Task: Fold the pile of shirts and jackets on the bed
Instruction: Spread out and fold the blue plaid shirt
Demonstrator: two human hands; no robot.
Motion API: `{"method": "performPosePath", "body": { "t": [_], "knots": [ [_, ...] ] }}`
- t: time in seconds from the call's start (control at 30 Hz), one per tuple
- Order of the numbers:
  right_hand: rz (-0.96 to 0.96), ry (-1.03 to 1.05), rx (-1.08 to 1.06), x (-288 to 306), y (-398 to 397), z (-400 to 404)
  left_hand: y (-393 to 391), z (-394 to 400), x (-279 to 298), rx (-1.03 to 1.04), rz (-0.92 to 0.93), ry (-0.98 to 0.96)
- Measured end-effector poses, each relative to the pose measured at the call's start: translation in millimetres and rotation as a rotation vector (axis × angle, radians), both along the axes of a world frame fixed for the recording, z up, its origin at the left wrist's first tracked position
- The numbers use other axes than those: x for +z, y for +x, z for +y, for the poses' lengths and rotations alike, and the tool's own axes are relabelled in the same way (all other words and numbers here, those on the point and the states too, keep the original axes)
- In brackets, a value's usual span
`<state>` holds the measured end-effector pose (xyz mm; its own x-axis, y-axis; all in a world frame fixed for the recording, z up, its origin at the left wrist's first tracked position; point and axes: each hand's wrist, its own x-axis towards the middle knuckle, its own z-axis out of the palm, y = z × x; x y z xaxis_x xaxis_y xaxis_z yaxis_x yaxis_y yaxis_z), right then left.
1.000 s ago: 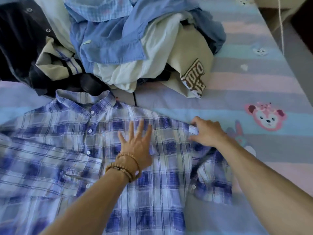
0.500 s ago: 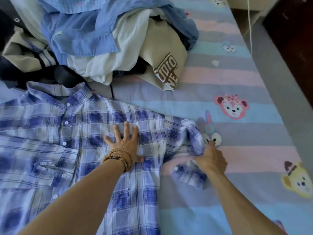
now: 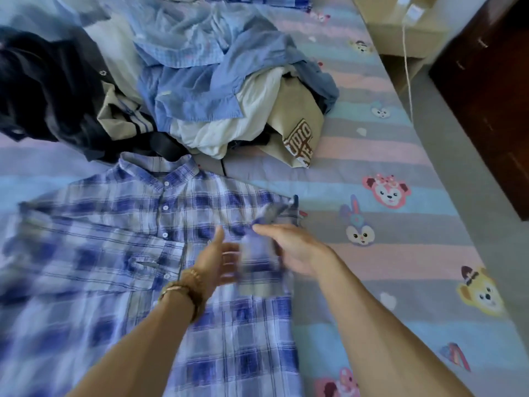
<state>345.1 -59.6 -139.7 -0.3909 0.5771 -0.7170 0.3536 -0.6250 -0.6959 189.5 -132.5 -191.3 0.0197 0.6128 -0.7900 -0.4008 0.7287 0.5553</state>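
A blue and white plaid shirt (image 3: 120,253) lies buttoned and face up on the bed, collar toward the pile. Its right sleeve (image 3: 259,253) is lifted and brought inward over the shirt's body. My right hand (image 3: 294,250) grips that sleeve. My left hand (image 3: 220,259), with bead bracelets on the wrist, hovers just beside the sleeve with fingers extended; both hands are blurred. The pile of unfolded shirts and jackets (image 3: 206,81) sits behind the plaid shirt: light blue shirts, a white one, a beige one with brown print, and a black jacket (image 3: 43,90) at the left.
The striped bed sheet (image 3: 386,144) with cartoon animal faces lies bare to the right. The bed's right edge runs diagonally, with grey floor (image 3: 469,173) beyond it. A beige nightstand (image 3: 400,32) with a white cord and dark wooden furniture (image 3: 492,90) stand at the top right.
My right hand has carried the right sleeve from the bed inward over the shirt's body. My left hand lifted off the shirt and moved toward the sleeve. The view shifted.
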Motion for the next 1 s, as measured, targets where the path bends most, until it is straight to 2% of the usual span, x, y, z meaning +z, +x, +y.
{"method": "performPosePath", "body": {
  "t": [0.03, 0.1, 0.13, 0.2, 0.23, 0.27, 0.37, 0.43, 0.5, 0.6, 0.67, 0.8, 0.83, 0.9, 1.0],
  "knots": [
    [0.023, -0.041, 0.048, -3, -15, -7, -22, -13, -5, 0.050, -0.138, -0.042],
    [-0.141, 0.073, 0.095, -13, -37, -22, -61, -37, -6, 0.109, -0.154, -0.090],
    [-0.268, 0.198, 0.090, -22, -40, -27, -72, -44, -10, 0.115, -0.087, -0.078],
    [-0.491, 0.435, 0.140, -44, -40, -40, -87, -49, -18, 0.054, 0.233, -0.041],
    [-0.605, 0.542, 0.229, -53, -39, -48, -95, -49, -25, -0.013, 0.413, -0.055],
    [-0.728, 0.650, 0.330, -63, -36, -55, -104, -47, -31, -0.053, 0.517, -0.053],
    [-0.997, 0.911, 0.493, -90, -22, -68, -143, -38, -34, 0.072, 0.405, -0.084],
    [-1.079, 0.907, 0.558, -100, -15, -64, -169, -38, -39, 0.248, 0.362, -0.167],
    [-1.109, 0.867, 0.617, -111, -14, -60, -178, -45, -37, 0.234, 0.449, -0.133],
    [-1.116, 0.890, 0.633, -119, -15, -57, -164, -48, -30, -0.095, 0.680, 0.030],
    [-1.126, 0.893, 0.634, -117, -15, -55, -161, -49, -42, -0.164, 0.895, 0.006],
    [-1.055, 0.660, 0.575, -104, -9, -46, -160, -52, -53, -0.233, 1.176, -0.165],
    [-0.985, 0.611, 0.531, -100, -6, -40, -156, -52, -53, -0.216, 1.233, -0.177],
    [-0.811, 0.544, 0.274, -87, -4, -27, -143, -48, -46, -0.162, 1.375, -0.158],
    [-0.691, 0.382, -0.144, -84, 4, 11, -98, -34, -36, -0.274, 1.448, 0.074]
  ]
}}
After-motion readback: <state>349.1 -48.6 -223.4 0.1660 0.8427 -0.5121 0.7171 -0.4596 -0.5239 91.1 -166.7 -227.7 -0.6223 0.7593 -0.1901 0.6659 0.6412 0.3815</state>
